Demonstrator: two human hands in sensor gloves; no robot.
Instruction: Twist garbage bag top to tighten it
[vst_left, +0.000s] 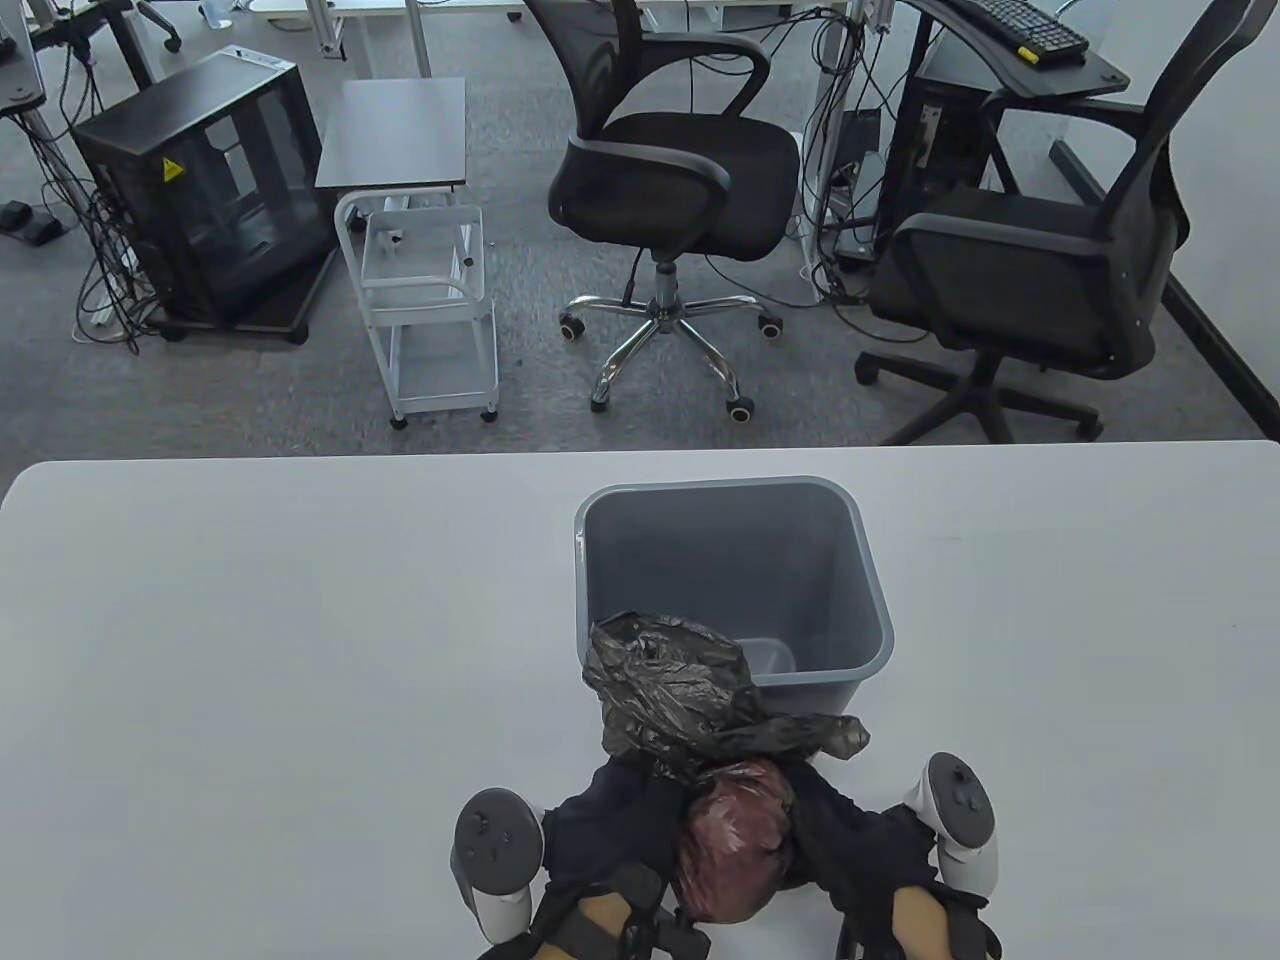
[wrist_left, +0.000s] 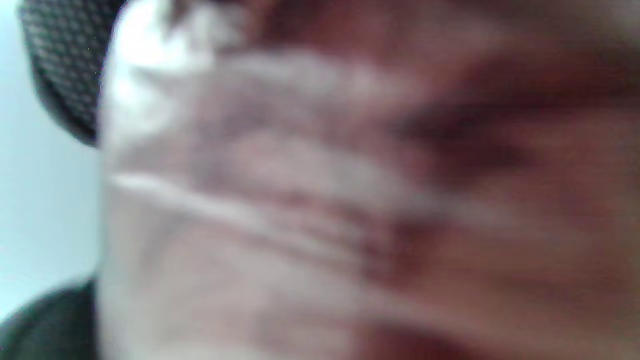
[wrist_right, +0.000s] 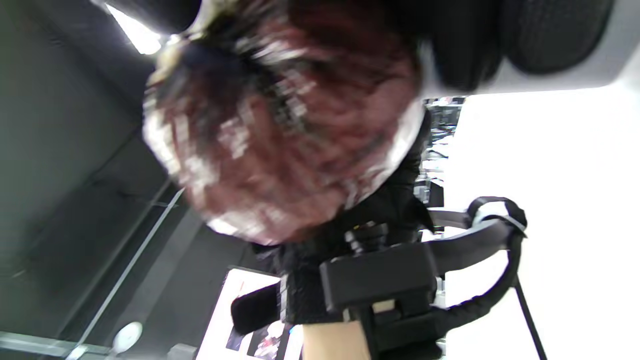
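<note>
Nearest the camera in the table view, a bulging, thin, translucent dark-red plastic garbage bag (vst_left: 735, 835) is held at the near edge of the white surface (vst_left: 250, 650), between 2 gloved hands. The bag's filled body is cradled from the left by the left hand (vst_left: 605, 830) and from the right by the right hand (vst_left: 850, 835). Each hand's grip is seen to bear against the bag body, but the fingers are hidden behind the plastic, so it cannot be told whether either grip is closed around it or merely pressed to it.

From the bag's far side, the loose upper part is seen as a crumpled black-grey plastic mass (vst_left: 670, 685). It is draped toward and partly over the near rim of the grey rectangular plastic bin (vst_left: 850, 560). A narrower gathered strip (vst_left: 800, 735) extends to the right from it.

Progress is judged as early to partial:

1. The bag is out of the bin and the top appears roughly gathered.
2. No tight, rope-like twist is visible; the top is seen spread and wrinkled.
3. The neck is not gripped by either hand.

What is judged to remain: the neck is to be grasped above the filled body, and the top is to be twisted until it is tightened.

The left wrist view is filled by blurred reddish plastic, so no detail can be read there.
</note>
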